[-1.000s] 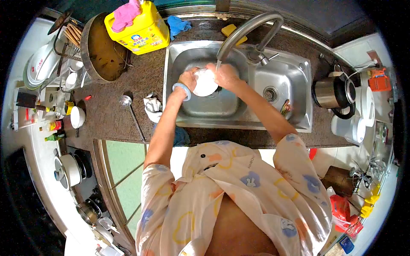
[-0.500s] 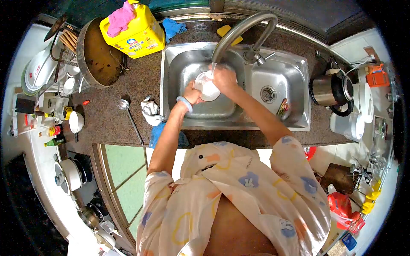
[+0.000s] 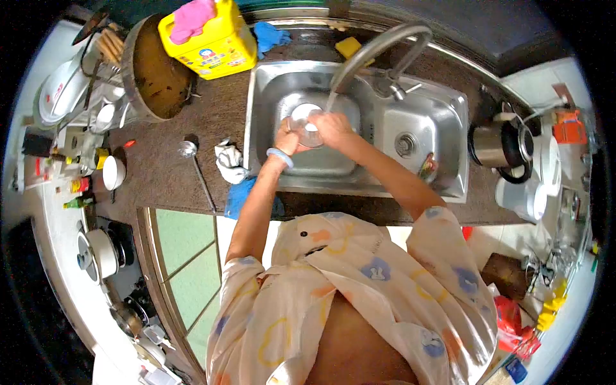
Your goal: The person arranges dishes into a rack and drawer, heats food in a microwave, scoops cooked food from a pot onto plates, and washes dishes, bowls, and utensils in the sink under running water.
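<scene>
Over the left basin of the steel sink point(image 3: 251, 138), my left hand point(image 3: 287, 138) grips a small whitish bowl point(image 3: 310, 136) by its left side. My right hand point(image 3: 333, 131) is closed over the bowl's right side, fingers curled at its rim; motion blur hides the fingertips. Above my right hand ends the curved faucet point(image 3: 359, 54), with water running down from its mouth. A white round patch point(image 3: 305, 114) shows just beyond the bowl; I cannot tell whether it is part of it.
A yellow jug point(image 3: 215, 48) with a pink cloth stands behind left, near a large rusty-brown pan point(image 3: 154, 70). A ladle point(image 3: 197, 170) and a crumpled white cloth point(image 3: 230, 162) lie left of the sink. A kettle point(image 3: 497, 144) stands to the right.
The bowl has been tilted in my hands and its white inside shows less. My right hand has moved slightly down. The whole view has shifted a little.
</scene>
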`<move>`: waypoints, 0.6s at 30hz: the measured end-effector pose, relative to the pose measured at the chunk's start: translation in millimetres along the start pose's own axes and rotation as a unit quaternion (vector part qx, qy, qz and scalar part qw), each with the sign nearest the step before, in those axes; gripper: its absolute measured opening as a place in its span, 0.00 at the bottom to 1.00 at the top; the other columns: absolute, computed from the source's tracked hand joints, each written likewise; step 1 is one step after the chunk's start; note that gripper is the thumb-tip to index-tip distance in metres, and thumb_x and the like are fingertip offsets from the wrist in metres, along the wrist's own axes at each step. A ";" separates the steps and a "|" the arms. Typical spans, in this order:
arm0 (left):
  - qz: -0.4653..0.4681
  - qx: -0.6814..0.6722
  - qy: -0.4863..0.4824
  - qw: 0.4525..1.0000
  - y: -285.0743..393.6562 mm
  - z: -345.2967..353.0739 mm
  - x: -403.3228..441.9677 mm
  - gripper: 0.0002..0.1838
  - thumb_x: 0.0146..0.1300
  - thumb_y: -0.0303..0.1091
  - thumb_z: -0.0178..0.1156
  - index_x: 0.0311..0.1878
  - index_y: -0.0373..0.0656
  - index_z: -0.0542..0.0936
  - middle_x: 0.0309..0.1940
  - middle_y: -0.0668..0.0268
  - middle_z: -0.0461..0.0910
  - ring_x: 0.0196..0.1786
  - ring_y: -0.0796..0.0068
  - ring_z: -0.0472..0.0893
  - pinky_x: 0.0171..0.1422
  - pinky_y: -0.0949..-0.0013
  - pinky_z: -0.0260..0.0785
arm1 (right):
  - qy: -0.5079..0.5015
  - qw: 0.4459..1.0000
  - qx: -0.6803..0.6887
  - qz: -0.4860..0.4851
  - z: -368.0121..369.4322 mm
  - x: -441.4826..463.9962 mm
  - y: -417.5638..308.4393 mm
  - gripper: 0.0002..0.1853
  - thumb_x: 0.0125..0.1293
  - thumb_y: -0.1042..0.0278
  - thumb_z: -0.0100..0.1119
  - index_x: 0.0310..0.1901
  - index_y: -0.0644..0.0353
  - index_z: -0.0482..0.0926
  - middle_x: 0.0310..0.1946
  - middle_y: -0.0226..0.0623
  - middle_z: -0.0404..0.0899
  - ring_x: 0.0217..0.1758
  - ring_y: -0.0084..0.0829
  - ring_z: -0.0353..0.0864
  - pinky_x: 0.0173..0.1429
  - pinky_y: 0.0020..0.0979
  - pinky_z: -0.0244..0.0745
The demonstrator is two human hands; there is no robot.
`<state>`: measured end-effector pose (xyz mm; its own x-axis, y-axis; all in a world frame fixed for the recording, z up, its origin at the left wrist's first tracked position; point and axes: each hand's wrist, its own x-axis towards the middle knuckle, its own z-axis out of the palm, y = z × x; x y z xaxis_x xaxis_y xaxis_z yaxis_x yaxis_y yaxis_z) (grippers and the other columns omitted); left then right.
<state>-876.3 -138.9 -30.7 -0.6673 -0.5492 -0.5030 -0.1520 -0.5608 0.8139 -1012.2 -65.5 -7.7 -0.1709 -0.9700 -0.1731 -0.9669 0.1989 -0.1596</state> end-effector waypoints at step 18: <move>0.060 0.224 0.114 0.966 -30.9 -1.8 11.8 0.49 0.60 0.72 0.44 0.68 0.36 0.55 0.60 0.47 0.68 0.58 0.48 0.74 0.46 0.55 0.80 | -0.064 0.857 0.505 0.083 28.9 3.0 -10.4 0.24 0.55 0.54 0.64 0.51 0.58 0.77 0.43 0.52 0.81 0.45 0.44 0.82 0.50 0.39 0.75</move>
<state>-878.2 -129.2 -62.2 -0.5299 -0.7446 -0.4058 -0.4179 -0.1871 0.8890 -997.2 -66.4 -34.6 -0.2058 -0.9059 -0.3700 -0.2638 0.4155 -0.8705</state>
